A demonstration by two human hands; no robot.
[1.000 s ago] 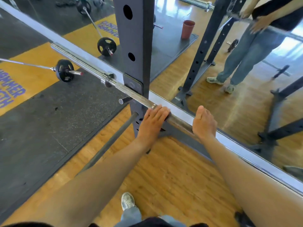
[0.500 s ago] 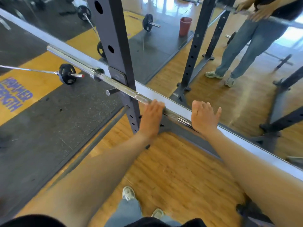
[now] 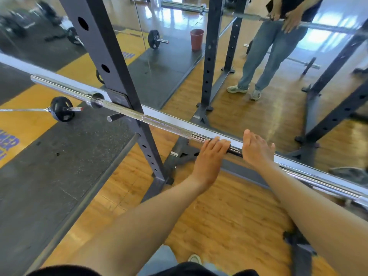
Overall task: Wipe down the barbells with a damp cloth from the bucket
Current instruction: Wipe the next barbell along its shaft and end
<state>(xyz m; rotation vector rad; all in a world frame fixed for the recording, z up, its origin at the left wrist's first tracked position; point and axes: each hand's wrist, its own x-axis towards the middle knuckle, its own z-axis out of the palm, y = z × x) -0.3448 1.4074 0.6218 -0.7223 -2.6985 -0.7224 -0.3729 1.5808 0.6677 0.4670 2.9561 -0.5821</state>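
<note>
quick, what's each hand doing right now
left hand: fingers curled over the barbell, holding it
right hand: on the barbell, grip cannot be told

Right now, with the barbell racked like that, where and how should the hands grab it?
Grip the barbell on its knurled shaft section, just left of the left hand, inboard of the rack upright. Come from above, fingers wrapping over: the bar lies horizontal on the rack, top clear, and the knurling probably aids hold.
</note>
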